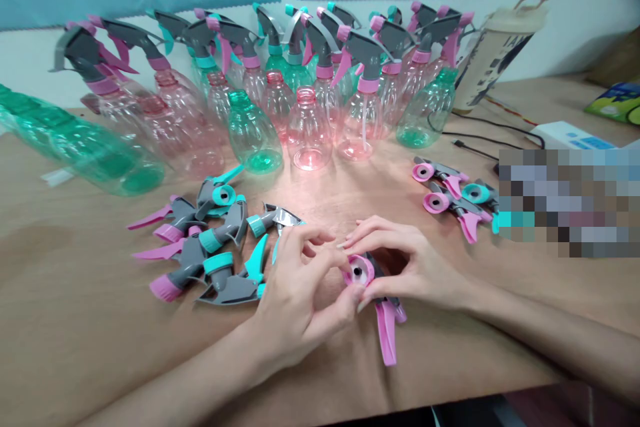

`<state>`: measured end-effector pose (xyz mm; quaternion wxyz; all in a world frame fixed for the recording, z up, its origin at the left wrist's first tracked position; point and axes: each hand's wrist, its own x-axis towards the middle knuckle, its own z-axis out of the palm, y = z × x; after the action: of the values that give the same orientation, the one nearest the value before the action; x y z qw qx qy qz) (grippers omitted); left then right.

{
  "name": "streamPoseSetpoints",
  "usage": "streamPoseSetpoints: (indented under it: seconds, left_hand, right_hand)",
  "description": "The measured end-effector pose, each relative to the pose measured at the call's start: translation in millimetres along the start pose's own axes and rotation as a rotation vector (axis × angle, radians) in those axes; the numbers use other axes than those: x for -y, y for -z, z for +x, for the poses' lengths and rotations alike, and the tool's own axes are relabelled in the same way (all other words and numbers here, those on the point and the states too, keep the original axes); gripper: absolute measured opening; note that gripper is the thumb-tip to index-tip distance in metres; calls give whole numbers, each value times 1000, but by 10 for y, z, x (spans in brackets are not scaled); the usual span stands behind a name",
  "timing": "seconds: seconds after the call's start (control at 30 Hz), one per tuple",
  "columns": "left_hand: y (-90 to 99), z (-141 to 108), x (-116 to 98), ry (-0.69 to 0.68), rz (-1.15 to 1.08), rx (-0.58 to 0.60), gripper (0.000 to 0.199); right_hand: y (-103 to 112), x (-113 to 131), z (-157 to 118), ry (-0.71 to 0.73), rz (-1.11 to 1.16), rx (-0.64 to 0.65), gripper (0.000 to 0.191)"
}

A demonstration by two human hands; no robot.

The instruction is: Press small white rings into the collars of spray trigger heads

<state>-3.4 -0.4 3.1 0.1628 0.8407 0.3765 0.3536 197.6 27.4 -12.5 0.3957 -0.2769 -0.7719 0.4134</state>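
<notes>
A pink and grey spray head [387, 333] is held between my two hands, its round pink collar facing up and its pink trigger pointing toward the table's front edge. My left hand [305, 287] has thumb and index finger on the collar's left side. From the right, my right hand [405, 267] grips the same head, with its thumb near the collar's lower rim. Left of my left hand lies a pile of spray heads [190, 253], grey with pink or teal parts. More spray heads [450, 197] lie to the right, beyond my right hand.
Clear pink and green bottles [307, 130], many with spray heads on, stand along the back of the table [75, 347]. Green bottles [90, 147] lie at the left. A tumbler [500, 47], black cables [480, 137] and a white box [573, 135] are at the right.
</notes>
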Motion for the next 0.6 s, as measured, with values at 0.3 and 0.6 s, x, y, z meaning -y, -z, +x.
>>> streamPoseSetpoints:
  seconds: [0.3, 0.6]
  left_hand:
    - [-7, -17, -47, -77, -25, -17, 17]
    - [-24, -28, -45, -81, -15, 70, 10]
  right_hand:
    - [109, 120, -17, -200, -103, -15, 28]
    - [402, 390, -279, -361, -289, -215, 23]
